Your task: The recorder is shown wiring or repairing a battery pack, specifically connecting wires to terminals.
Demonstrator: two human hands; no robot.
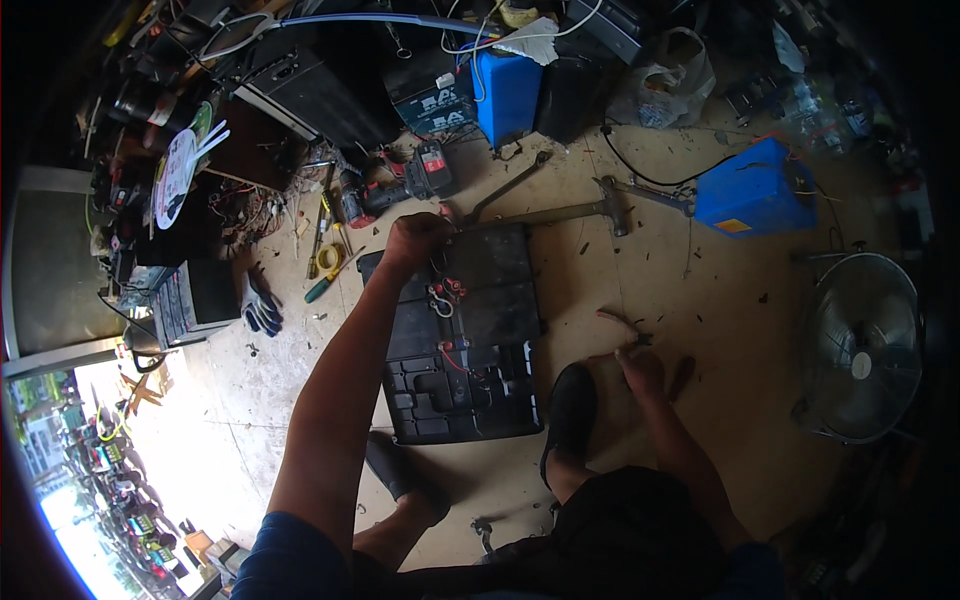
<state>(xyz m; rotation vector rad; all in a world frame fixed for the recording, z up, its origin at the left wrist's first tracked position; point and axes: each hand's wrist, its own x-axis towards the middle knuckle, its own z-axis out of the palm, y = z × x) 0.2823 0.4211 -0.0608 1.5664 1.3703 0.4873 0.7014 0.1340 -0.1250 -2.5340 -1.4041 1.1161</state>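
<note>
A black plastic case (465, 310) with molded compartments lies on the floor between my feet. Red and white wires with connectors (447, 293) run along its middle. My left hand (418, 242) is closed at the case's far left corner, beside the handle end of a hammer (560, 215); what its fingers hold is hidden. To the right of the case, my right hand (643, 372) is low over the floor, its fingers closed on red-handled pliers (622, 322). A dark-handled tool (683, 378) lies just right of that hand.
A red and black cordless drill (430, 172), a wrench (510, 185), yellow tape (328, 259) and a work glove (261, 303) lie beyond and left of the case. Blue battery packs (757, 188) stand at the far side. A floor fan (862, 350) is at right.
</note>
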